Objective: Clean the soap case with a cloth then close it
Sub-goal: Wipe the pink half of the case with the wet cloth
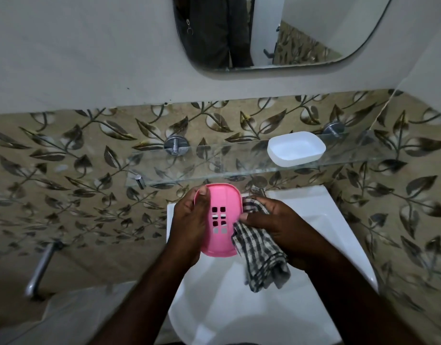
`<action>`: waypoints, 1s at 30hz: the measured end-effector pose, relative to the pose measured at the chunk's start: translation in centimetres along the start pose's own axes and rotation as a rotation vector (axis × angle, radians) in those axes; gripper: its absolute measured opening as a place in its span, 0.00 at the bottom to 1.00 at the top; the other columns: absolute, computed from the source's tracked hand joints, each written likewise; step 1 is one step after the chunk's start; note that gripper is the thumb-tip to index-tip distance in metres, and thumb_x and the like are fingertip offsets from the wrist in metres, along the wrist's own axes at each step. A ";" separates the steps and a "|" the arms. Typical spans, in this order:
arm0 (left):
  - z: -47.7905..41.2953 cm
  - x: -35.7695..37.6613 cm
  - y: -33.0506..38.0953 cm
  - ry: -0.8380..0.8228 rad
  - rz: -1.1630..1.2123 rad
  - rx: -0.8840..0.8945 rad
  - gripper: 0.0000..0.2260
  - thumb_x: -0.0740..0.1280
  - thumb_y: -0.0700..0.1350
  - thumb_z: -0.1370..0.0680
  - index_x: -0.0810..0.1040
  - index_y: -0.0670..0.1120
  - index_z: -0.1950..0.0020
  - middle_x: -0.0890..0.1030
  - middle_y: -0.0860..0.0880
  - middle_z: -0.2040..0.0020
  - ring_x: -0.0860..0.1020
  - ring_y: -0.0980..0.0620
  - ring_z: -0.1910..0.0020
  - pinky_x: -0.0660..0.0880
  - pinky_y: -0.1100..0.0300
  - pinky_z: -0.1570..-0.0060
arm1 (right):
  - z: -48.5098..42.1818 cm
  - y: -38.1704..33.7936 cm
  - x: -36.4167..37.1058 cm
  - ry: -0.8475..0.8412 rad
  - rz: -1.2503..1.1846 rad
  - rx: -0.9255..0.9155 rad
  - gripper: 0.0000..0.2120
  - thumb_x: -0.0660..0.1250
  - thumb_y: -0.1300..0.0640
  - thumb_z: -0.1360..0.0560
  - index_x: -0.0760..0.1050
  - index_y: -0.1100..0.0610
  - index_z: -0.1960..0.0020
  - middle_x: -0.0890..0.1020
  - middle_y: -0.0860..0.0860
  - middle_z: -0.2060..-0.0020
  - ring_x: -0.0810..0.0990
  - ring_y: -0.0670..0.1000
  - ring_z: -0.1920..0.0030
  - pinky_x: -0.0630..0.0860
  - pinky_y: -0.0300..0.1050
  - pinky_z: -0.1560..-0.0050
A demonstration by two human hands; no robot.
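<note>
Over the white sink (314, 207), the person is holding the pink tray (226, 197) of the soap case upright, its long side running away from the camera and its face with two columns of small square drain holes turned towards the viewer. The left hand (187, 220) is gripping the tray along its left edge, with the thumb curling over the upper left rim and the fingers wrapping behind it. The right hand (284, 227) is clutching a black-and-white checked cloth (261, 257), fingers bent round the bunched fabric and the thumb pressing it against the tray's right edge; the loose end of the cloth is hanging down below the hand, above the basin.

The white shell (296, 151), the other half of the case, is lying open side up on the right part of a glass shelf (189, 168), well apart from the tray. The shelf is sitting on round metal brackets (175, 145) fixed to leaf-patterned tiles (65, 170). A mirror (301, 33) with rounded corners is hanging on the plain wall above, and a metal pipe (40, 267) is angling out from the tiles at the lower left.
</note>
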State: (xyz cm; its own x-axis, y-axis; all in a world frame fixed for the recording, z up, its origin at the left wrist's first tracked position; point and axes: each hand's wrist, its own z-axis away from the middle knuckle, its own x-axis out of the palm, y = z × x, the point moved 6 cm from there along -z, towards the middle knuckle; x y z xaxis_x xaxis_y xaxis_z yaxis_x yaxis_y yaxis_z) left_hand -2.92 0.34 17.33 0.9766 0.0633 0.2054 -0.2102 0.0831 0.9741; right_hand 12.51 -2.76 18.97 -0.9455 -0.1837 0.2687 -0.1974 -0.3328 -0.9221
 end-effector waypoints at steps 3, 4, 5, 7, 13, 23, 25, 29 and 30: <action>-0.6 -0.9 -1.6 0.074 -0.017 -0.062 0.14 0.62 0.49 0.18 0.78 0.38 0.48 0.81 0.48 0.67 0.78 0.51 0.69 0.75 0.58 0.66 | 0.4 0.8 0.5 -0.067 -0.031 0.091 0.12 0.66 0.68 0.25 0.76 0.66 0.42 0.80 0.71 0.48 0.81 0.64 0.54 0.81 0.56 0.52; -0.6 -0.9 -2.0 0.077 -0.016 -0.080 0.14 0.62 0.49 0.18 0.78 0.39 0.48 0.81 0.48 0.67 0.78 0.51 0.69 0.74 0.58 0.65 | 0.4 1.0 0.6 -0.069 -0.033 0.101 0.12 0.66 0.68 0.25 0.76 0.66 0.42 0.80 0.71 0.48 0.81 0.64 0.54 0.81 0.56 0.52; -0.6 -0.8 -2.4 0.082 -0.005 -0.098 0.13 0.62 0.49 0.18 0.78 0.40 0.48 0.81 0.48 0.67 0.78 0.50 0.68 0.74 0.57 0.64 | 0.5 1.1 0.6 -0.061 -0.033 0.106 0.12 0.66 0.68 0.25 0.76 0.66 0.42 0.81 0.71 0.49 0.81 0.63 0.55 0.81 0.55 0.52; -0.5 -0.8 -3.3 0.110 -0.004 -0.136 0.11 0.62 0.51 0.19 0.77 0.44 0.49 0.82 0.47 0.64 0.79 0.48 0.66 0.76 0.55 0.63 | 0.4 1.4 0.5 -0.033 -0.037 0.106 0.11 0.66 0.68 0.25 0.76 0.67 0.43 0.82 0.69 0.52 0.82 0.62 0.57 0.81 0.55 0.53; 0.7 0.3 -4.4 0.070 -0.164 -0.225 0.24 0.60 0.64 0.23 0.71 0.50 0.35 0.82 0.49 0.45 0.82 0.50 0.50 0.77 0.57 0.60 | 0.6 1.5 0.0 0.082 -0.037 0.064 0.09 0.66 0.69 0.25 0.77 0.65 0.45 0.84 0.65 0.56 0.83 0.60 0.59 0.82 0.54 0.54; 0.8 0.1 -3.3 -0.031 -0.254 -0.136 0.50 0.68 0.74 0.44 0.59 0.51 0.29 0.74 0.46 0.37 0.80 0.45 0.44 0.82 0.51 0.59 | 1.4 0.8 1.6 0.045 0.036 0.027 0.13 0.71 0.69 0.28 0.73 0.66 0.45 0.84 0.64 0.56 0.84 0.63 0.58 0.82 0.55 0.55; 0.9 0.3 -2.8 -0.072 -0.289 -0.076 0.47 0.67 0.72 0.42 0.60 0.49 0.31 0.75 0.47 0.39 0.79 0.48 0.45 0.80 0.57 0.57 | 1.5 0.7 1.9 0.028 0.029 0.002 0.11 0.71 0.69 0.28 0.74 0.67 0.47 0.83 0.67 0.57 0.84 0.64 0.58 0.81 0.59 0.53; 1.8 1.5 -2.8 -0.196 -0.234 -0.076 0.30 0.70 0.66 0.36 0.72 0.49 0.43 0.77 0.48 0.50 0.79 0.59 0.56 0.76 0.66 0.57 | 1.5 1.4 2.9 -0.056 0.101 -0.011 0.09 0.68 0.71 0.27 0.81 0.61 0.51 0.84 0.66 0.56 0.84 0.61 0.56 0.79 0.59 0.48; 1.9 1.5 -3.1 -0.209 -0.151 -0.120 0.30 0.71 0.67 0.36 0.75 0.46 0.46 0.78 0.44 0.51 0.80 0.55 0.55 0.77 0.61 0.53 | 1.6 1.4 3.1 -0.079 0.084 0.010 0.10 0.68 0.71 0.27 0.81 0.62 0.49 0.84 0.66 0.54 0.84 0.61 0.55 0.79 0.58 0.48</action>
State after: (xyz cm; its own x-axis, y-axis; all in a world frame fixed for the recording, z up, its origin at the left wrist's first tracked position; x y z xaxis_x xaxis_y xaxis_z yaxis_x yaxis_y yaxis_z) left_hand -0.76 -1.67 14.81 0.9828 -0.1638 0.0854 -0.0529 0.1936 0.9796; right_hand 9.73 -5.30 18.91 -0.9351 -0.2837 0.2122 -0.1153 -0.3224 -0.9395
